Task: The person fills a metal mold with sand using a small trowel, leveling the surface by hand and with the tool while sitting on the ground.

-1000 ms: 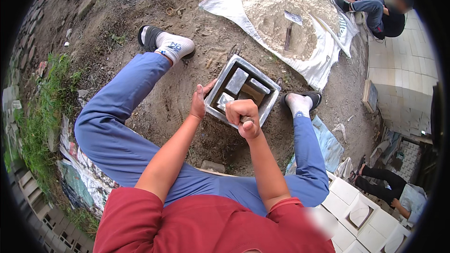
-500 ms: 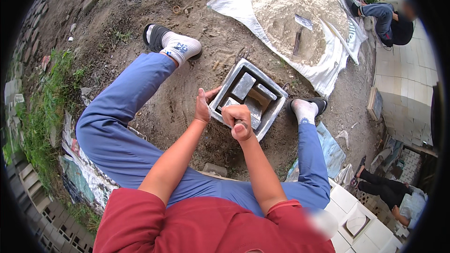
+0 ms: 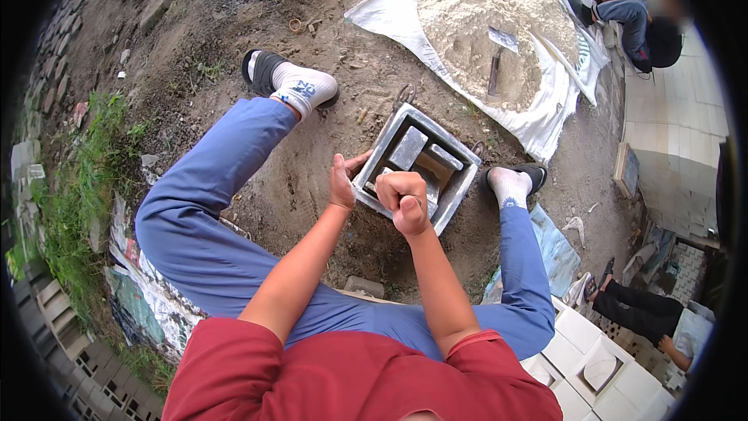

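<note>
A square grey metal mould (image 3: 458,196) with raised rectangular blocks (image 3: 408,148) inside sits on the dirt between my feet. Ring-like handles stick out at its far corner and right corner. My left hand (image 3: 343,181) lies along the mould's left wall, fingers stretched and thumb up. Over the near part of the mould my right hand (image 3: 403,199) is closed in a fist. What the fist grips is hidden under it; the earlier picture shows a dark round handle end poking out. Light brown material (image 3: 433,170) shows between the blocks.
Beyond the mould, a white sack sheet (image 3: 389,6) bears a pale sandy pile (image 3: 460,19) with a trowel (image 3: 503,39) on it. One person (image 3: 647,40) sits at far right, another (image 3: 643,310) at lower right. Pale blocks (image 3: 573,343) stand near my right side.
My right fist has shifted slightly right and turned, so the handle end no longer shows. My left hand stays beside the mould. The view has shifted slightly.
</note>
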Available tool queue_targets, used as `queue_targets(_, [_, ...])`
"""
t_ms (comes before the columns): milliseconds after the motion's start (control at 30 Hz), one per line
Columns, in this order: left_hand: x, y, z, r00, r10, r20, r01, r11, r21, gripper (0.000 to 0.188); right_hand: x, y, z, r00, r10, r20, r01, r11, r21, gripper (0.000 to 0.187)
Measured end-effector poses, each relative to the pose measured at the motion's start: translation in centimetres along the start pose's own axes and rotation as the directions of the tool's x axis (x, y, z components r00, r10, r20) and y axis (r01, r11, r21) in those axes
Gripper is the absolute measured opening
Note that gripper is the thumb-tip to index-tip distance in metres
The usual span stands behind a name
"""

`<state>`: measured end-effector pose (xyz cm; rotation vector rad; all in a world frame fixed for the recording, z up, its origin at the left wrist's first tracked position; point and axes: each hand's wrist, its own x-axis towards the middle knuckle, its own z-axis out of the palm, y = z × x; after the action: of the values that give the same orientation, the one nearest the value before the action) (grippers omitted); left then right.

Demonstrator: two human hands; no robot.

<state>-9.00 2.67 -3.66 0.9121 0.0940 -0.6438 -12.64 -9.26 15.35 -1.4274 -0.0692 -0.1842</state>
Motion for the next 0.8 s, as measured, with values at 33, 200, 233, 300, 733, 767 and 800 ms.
queue_targets(33, [0.3, 0.1, 0.1, 1.000, 0.010, 0.015, -0.010, 1.000, -0.005, 0.103, -0.3, 0.2, -0.2, 1.000, -0.003, 0.015, 0.003, 0.999, 0.033, 0.084])
queue_targets(200, [0.5, 0.4, 0.9, 0.998, 0.033, -0.062, -0.035, 0.999, -0.030, 0.093, -0.8, 1.2, -0.9, 1.000, 0.023, 0.004, -0.023, 0.999, -0.024, 0.083])
queue_targets(233, [0.6, 0.5, 0.7, 0.998, 0.034, -0.059, -0.036, 0.999, -0.025, 0.093, -0.8, 0.8, -0.8, 0.999, 0.039, -0.006, -0.039, 0.998, -0.056, 0.083])
queue_targets(300, [0.7, 0.7, 0.6, 1.000, -0.004, -0.009, 0.003, 1.000, -0.013, 0.103, -0.6, 0.0, -0.7, 0.999, 0.032, -0.002, -0.032, 0.999, -0.037, 0.085])
queue_targets(733, [0.9, 1.2, 0.6, 1.000, 0.014, -0.008, -0.014, 1.000, -0.010, 0.099, -1.1, -2.1, -1.9, 0.998, 0.000, 0.057, 0.005, 0.997, -0.075, 0.082])
queue_targets(767, [0.5, 1.3, 0.5, 1.000, 0.012, -0.009, -0.012, 1.000, -0.011, 0.099, -1.7, -1.8, -1.9, 0.998, 0.001, 0.064, 0.003, 0.998, -0.066, 0.082])
queue_targets(800, [0.5, 1.4, 1.0, 0.999, 0.039, -0.012, -0.038, 0.998, 0.047, 0.094, -2.5, 0.1, -2.6, 0.998, -0.014, 0.061, 0.018, 0.997, -0.072, 0.082])
